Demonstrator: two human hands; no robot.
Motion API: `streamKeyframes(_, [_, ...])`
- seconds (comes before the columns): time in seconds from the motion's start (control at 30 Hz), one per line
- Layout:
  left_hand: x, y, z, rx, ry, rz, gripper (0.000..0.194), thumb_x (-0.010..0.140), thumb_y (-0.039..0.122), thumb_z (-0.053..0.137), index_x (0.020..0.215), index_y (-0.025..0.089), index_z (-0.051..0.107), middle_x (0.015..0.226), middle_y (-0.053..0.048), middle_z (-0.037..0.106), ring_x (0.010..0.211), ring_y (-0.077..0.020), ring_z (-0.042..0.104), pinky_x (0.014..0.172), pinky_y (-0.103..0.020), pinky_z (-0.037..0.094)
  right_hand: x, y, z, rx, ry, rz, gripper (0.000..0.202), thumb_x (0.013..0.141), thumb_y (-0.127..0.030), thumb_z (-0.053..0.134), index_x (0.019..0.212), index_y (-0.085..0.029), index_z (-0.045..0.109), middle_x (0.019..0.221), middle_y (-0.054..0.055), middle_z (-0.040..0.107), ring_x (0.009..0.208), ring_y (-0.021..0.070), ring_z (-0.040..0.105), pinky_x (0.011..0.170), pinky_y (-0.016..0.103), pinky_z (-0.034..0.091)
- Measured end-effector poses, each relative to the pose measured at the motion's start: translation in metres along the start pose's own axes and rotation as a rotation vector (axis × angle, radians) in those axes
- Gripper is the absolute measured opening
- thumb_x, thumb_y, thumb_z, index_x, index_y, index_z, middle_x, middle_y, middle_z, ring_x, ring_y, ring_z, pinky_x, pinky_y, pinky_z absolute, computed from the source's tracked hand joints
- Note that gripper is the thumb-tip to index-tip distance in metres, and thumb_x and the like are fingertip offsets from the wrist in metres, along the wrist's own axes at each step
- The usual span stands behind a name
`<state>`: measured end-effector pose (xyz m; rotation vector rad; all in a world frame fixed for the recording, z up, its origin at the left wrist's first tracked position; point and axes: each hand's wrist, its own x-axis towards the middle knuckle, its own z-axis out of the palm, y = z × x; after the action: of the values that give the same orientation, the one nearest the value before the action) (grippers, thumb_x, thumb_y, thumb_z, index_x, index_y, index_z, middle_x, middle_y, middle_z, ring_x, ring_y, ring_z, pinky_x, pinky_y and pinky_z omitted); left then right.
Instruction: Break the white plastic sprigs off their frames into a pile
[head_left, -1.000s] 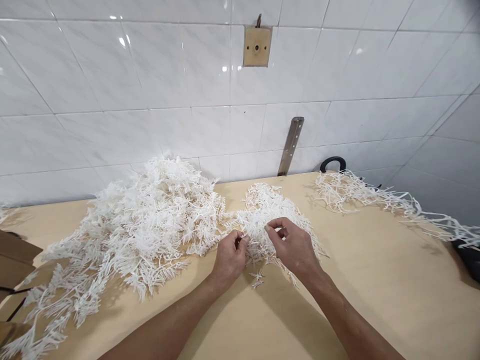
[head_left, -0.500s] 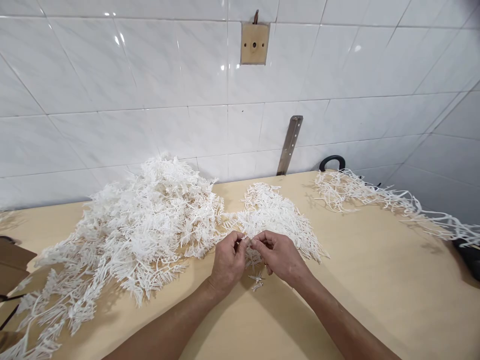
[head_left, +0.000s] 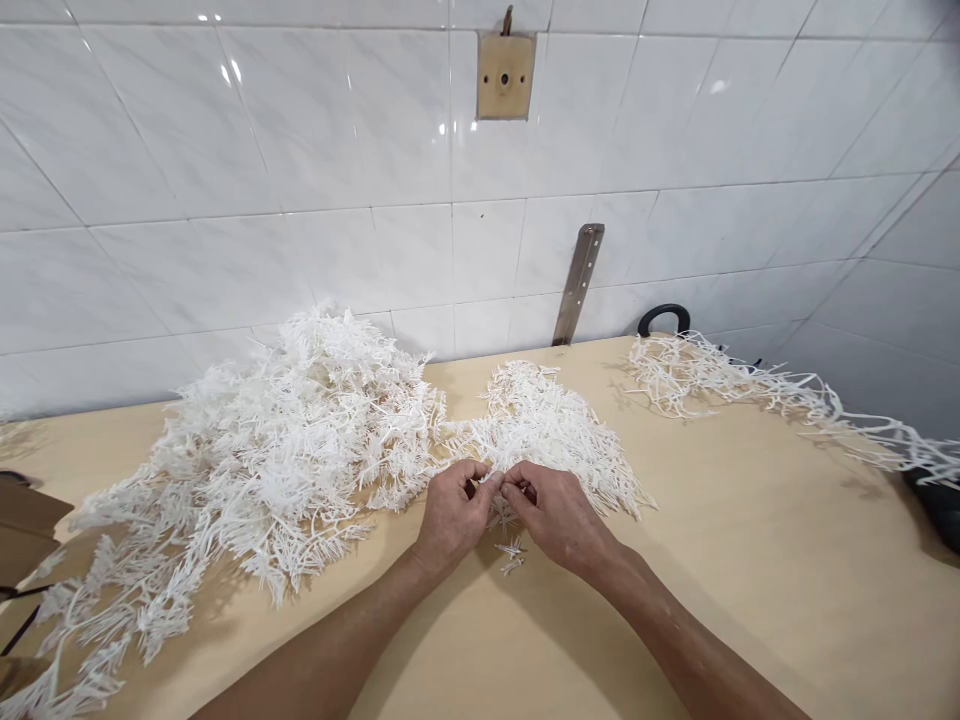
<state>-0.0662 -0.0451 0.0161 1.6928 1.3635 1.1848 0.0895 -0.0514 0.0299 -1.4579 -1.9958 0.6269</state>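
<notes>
My left hand (head_left: 459,512) and my right hand (head_left: 553,508) meet in the middle of the table, thumbs and forefingers pinched tip to tip. A small white plastic sprig piece seems to be between them, mostly covered by the fingers. Right behind the hands lies a smaller pile of white plastic sprigs (head_left: 559,430). To the left rises a much larger heap of white branching plastic sprigs (head_left: 300,440). A few loose white bits (head_left: 511,556) lie on the table just below the fingertips.
Bare, thin white stems (head_left: 720,380) are strewn along the table's (head_left: 750,560) right back side, near a black curved handle (head_left: 664,320). A metal strip (head_left: 579,285) leans on the tiled wall (head_left: 300,130). At the left edge sits a brown cardboard box (head_left: 30,530).
My fingertips have shifted slightly, and the right hand's fingers are curled in more. Both hands stay pinched together at the same place. The view has tilted a little.
</notes>
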Motion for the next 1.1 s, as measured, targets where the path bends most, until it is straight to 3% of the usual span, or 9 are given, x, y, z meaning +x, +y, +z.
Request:
streamKeyframes(0.23, [0.003, -0.005, 0.002, 0.024, 0.013, -0.095, 0.033, 0.085, 0.043, 0.05, 0.063, 0.02, 0.041, 0.056, 0.005, 0.038, 0.056, -0.0113, 0.035, 0.056, -0.025, 0.03, -0.001, 0.002, 0.006, 0.015, 0.017, -0.039, 0.024, 0.094, -0.03, 0.044, 0.081, -0.02, 0.061, 0.066, -0.001, 0.06, 0.06, 0.0152, 0.052, 0.059, 0.027, 0.036])
streamKeyframes(0.43, [0.004, -0.014, 0.007, 0.065, 0.057, -0.08, 0.03, 0.086, 0.037, 0.047, 0.062, 0.021, 0.038, 0.058, 0.005, 0.041, 0.058, -0.0125, 0.039, 0.058, -0.026, 0.032, -0.007, -0.002, 0.019, -0.048, 0.058, -0.119, 0.024, 0.096, -0.025, 0.039, 0.076, -0.02, 0.053, 0.067, 0.0, 0.057, 0.06, 0.0155, 0.049, 0.061, 0.028, 0.035])
streamKeyframes(0.67, [0.01, -0.013, -0.003, -0.094, 0.042, -0.201, 0.03, 0.087, 0.042, 0.052, 0.068, 0.02, 0.045, 0.06, 0.004, 0.05, 0.056, -0.0122, 0.046, 0.055, -0.024, 0.036, -0.019, -0.022, 0.02, 0.072, -0.083, -0.202, 0.022, 0.095, -0.025, 0.043, 0.077, -0.021, 0.055, 0.067, -0.001, 0.058, 0.061, 0.0143, 0.051, 0.058, 0.026, 0.038])
streamKeyframes(0.9, [0.008, -0.012, -0.003, -0.152, 0.042, -0.139, 0.033, 0.086, 0.048, 0.054, 0.069, 0.019, 0.054, 0.05, 0.005, 0.046, 0.049, -0.0112, 0.044, 0.05, -0.023, 0.035, -0.002, 0.001, -0.007, 0.184, 0.215, 0.014, 0.023, 0.089, -0.039, 0.053, 0.08, -0.021, 0.064, 0.065, 0.0, 0.063, 0.054, 0.0141, 0.055, 0.053, 0.025, 0.044])
streamKeyframes(1.1, [-0.002, -0.015, 0.005, -0.018, 0.071, 0.016, 0.029, 0.09, 0.041, 0.053, 0.071, 0.019, 0.054, 0.059, 0.002, 0.056, 0.056, -0.0119, 0.052, 0.054, -0.023, 0.04, 0.005, 0.018, -0.021, 0.119, 0.323, 0.11, 0.026, 0.086, -0.044, 0.057, 0.081, -0.021, 0.069, 0.061, 0.0, 0.064, 0.049, 0.0135, 0.052, 0.051, 0.026, 0.044])
